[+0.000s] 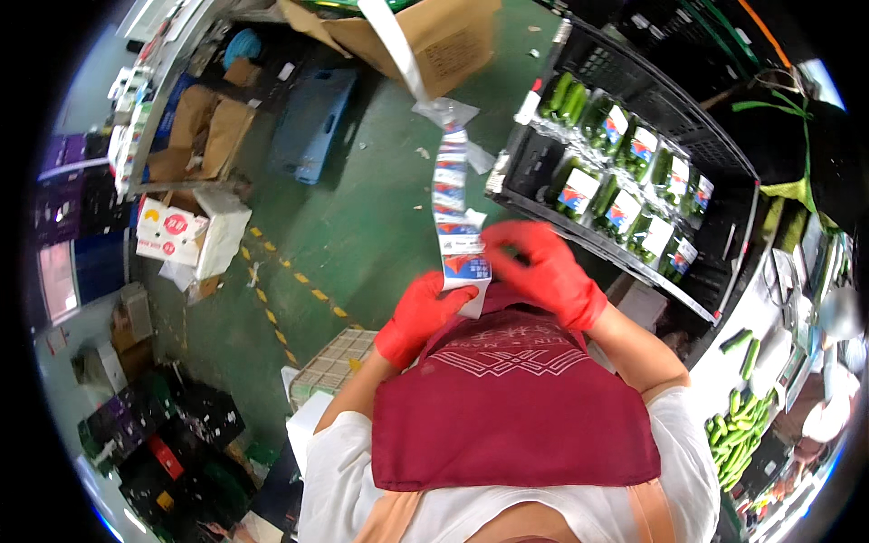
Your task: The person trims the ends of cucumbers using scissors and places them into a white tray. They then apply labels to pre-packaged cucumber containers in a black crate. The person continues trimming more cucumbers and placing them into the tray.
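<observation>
The left grip (424,315), in a red glove, is closed on the lower end of the label strip (450,195), with the thumb lying across the strip's near edge. The right grip (548,271), also gloved in red, is positioned at the right edge of the strip, its fingers curved toward the printed face. Motion blur covers these fingers; whether they pinch the strip or only lie beside it cannot be determined, nor can the width of their opening.

The label strip extends from the left grip away from the body, above the green floor (380,208). It bears a repeated pattern in white, blue and red. Beyond the printed section, near a piece of clear film, a plain white band (396,45) runs to the upper edge of the view, passing in front of a cardboard box (457,50).

Directly below the grips is the maroon apron (516,421). To the right, a black crate (670,104) contains wrapped packs of green vegetables (620,213) in two rows, with labels on their faces. Farther right, loose green vegetables (742,434) are heaped on a white surface (720,380). At far left, a white carton (195,235) stands near yellow-and-black floor marking (310,294).
</observation>
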The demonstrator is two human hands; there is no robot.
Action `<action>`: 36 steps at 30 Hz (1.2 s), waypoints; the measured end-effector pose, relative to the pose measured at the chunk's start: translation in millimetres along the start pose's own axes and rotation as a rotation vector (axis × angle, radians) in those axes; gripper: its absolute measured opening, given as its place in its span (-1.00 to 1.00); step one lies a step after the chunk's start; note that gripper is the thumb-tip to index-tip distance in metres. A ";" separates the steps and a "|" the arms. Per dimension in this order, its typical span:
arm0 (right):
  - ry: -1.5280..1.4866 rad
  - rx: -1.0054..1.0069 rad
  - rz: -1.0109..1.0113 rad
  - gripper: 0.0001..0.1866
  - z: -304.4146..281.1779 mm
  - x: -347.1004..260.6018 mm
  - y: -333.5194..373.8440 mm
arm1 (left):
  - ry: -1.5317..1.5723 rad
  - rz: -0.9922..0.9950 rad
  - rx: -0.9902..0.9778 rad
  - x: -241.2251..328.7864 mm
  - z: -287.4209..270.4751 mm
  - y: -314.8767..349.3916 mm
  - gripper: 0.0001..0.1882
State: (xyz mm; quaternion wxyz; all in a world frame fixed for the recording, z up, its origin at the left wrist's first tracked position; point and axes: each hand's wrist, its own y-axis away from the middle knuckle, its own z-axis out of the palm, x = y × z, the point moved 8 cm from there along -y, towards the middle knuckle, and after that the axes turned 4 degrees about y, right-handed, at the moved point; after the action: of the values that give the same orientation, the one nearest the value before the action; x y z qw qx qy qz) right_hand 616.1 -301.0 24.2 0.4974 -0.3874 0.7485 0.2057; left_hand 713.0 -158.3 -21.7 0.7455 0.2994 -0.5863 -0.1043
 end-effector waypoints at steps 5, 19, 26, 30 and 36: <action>0.010 -0.463 0.058 -0.75 31.6 -5.2 14.0 | -0.638 0.037 -0.114 -14.5 7.8 -12.1 -0.83; -0.930 -0.467 0.744 -0.56 34.1 20.7 28.8 | -0.052 -0.122 -0.130 -12.7 20.6 -7.6 -0.75; -0.511 -0.431 0.659 -0.68 -33.0 75.5 -4.2 | -0.128 -0.164 -0.213 -7.7 22.9 -7.0 -0.73; -0.475 -0.024 0.768 -0.65 -127.9 146.6 -47.5 | -0.031 -0.265 -0.077 -38.9 0.9 -6.5 -0.77; 0.561 0.421 0.311 -0.70 -213.2 239.6 -135.4 | 0.228 -0.347 0.035 -54.6 -2.7 -9.2 -0.77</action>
State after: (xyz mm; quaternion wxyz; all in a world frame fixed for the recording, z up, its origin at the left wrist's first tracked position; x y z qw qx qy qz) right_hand 548.4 -622.0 -92.2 0.3045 -0.1998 0.9313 0.0067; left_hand 701.5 -137.1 -71.6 0.7725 0.4186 -0.4395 -0.1865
